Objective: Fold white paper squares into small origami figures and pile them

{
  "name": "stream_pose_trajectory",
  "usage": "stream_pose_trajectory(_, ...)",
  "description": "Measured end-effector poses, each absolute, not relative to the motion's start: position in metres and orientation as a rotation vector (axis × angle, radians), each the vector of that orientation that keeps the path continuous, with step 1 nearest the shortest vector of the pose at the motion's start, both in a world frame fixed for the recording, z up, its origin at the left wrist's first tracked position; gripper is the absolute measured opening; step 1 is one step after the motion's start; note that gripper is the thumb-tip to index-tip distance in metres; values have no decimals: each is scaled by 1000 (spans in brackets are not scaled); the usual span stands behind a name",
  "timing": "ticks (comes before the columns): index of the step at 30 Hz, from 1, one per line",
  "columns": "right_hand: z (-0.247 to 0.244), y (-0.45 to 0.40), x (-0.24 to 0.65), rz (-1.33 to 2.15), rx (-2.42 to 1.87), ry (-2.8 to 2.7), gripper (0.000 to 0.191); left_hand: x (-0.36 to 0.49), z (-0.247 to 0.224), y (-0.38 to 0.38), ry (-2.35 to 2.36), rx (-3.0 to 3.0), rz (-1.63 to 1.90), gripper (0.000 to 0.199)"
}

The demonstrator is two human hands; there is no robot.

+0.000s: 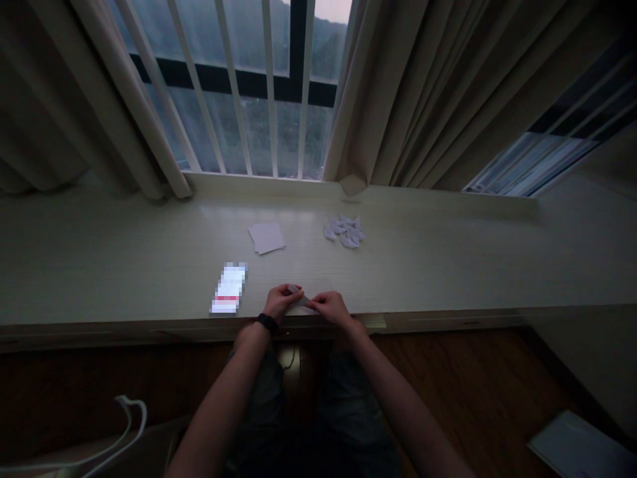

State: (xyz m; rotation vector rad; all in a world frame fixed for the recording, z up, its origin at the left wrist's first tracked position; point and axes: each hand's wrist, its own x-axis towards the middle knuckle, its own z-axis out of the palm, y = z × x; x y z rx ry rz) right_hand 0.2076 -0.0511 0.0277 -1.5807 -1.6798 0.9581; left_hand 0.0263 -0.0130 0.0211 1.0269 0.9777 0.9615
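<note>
A small folded piece of pale paper (300,300) is held between my two hands, just above the front edge of the white desk (423,265). My left hand (281,302) pinches its left end, a dark band round the wrist. At its right end, the fingers of my right hand (330,307) close on the same paper. Beyond my left hand lies a small stack of square paper sheets (267,238), slightly fanned. A loose heap of several small folded paper pieces (346,231) sits farther right on the desk.
A lit phone (229,289), its screen blurred, lies left of my left hand. Curtains (398,99) and a barred window stand behind the desk. On the floor are a pale flat object (580,446) at lower right and a white strap-like item (142,425) at lower left.
</note>
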Motion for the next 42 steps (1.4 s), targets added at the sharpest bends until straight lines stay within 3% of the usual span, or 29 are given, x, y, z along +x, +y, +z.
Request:
stream_pose_trajectory(7, 22, -48, 208, 857, -1638, -1725, 24, 24, 29, -12, 1045, 1234, 840, 49)
stream_pose_trajectory(20, 23, -59, 252, 896, -1645, -1594, 25, 25, 23, -9, 1075, 973, 1046, 39)
stream_pose_trajectory(24, 20, -47, 233, 1039, -1451, -1505, 45, 25, 24, -9, 1072, 982, 1036, 39)
stream_pose_trajectory(28, 20, -35, 206, 1035, -1471, -1536, 32, 23, 24, -9, 1060, 1022, 1012, 39)
stream_pose_trajectory(42, 17, -38, 232, 1174, -1497, -1309, 40, 17, 17, -7, 1072, 1094, 833, 35)
